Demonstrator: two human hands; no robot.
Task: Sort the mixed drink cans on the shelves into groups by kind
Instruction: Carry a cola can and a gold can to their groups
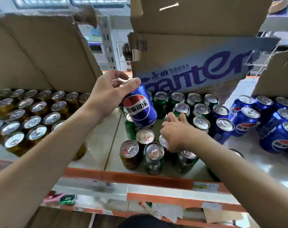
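Observation:
My left hand [109,94] grips a blue Pepsi can [140,106] by its top and holds it tilted above the middle of the shelf. My right hand [177,134] is lower, its fingers curled over the top of a can [163,141] in the mixed cluster. That cluster holds green cans [154,156] and an amber can [129,153]. More green cans [181,99] stand behind. Amber cans [29,116] fill the left side in rows. Blue Pepsi cans [248,119] are grouped at the right.
The white shelf [100,145] has an orange front rail [140,178] with paper labels. Cardboard boxes crowd in above: one at upper left [41,51], a printed Ganten box [197,63] at centre back, another at far right [274,73].

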